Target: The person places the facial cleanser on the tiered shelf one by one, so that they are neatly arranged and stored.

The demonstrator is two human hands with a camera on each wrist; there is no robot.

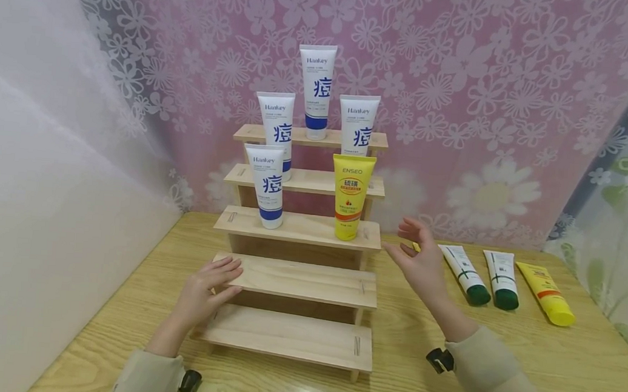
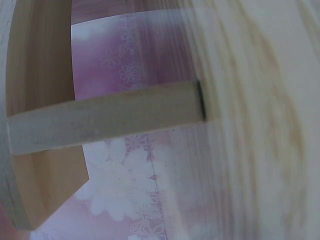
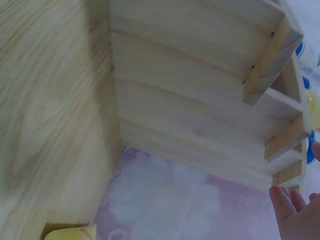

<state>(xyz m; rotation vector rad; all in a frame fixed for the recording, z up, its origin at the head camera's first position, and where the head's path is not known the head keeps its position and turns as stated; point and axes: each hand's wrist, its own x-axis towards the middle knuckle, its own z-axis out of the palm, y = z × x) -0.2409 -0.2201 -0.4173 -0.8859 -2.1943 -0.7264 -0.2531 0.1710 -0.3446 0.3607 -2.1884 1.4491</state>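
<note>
While the right grip [image 1: 421, 259] hovers, a yellow tube [image 1: 351, 195] stands left.

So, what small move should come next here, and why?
Probably reach the right hand toward the nearer green-capped tube: that hand appears to hold nothing, and the two lowest shelves carry no tubes, while the left hand rests on the upper of them.

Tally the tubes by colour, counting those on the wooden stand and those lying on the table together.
White-and-blue tubes: 4
Yellow tubes: 3, counting one mostly hidden behind the right hand
White-and-green tubes: 2
Total: 9
</note>
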